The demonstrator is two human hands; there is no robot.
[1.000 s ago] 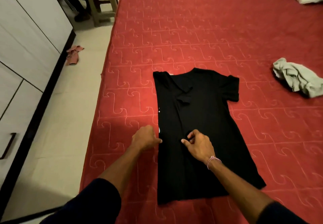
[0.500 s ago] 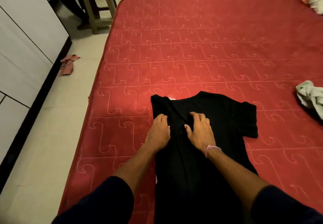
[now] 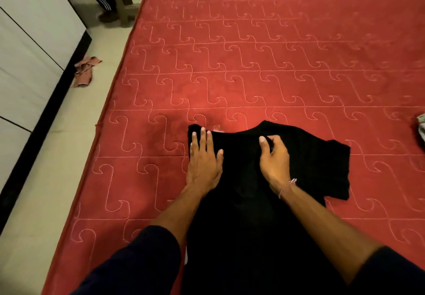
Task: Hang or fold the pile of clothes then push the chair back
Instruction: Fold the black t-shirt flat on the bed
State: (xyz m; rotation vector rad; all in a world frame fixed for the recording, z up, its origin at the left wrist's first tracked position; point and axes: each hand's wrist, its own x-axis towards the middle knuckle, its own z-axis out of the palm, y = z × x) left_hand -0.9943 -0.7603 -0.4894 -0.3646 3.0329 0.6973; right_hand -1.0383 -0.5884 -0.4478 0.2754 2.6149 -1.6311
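A black T-shirt (image 3: 248, 202) lies flat on the red bed (image 3: 276, 64), mid-fold. The left hand (image 3: 203, 161) presses its folded left shoulder, fingers straight; the right hand (image 3: 273, 159) pinches fabric near the collar. Next, likely, the right sleeve folds inward.
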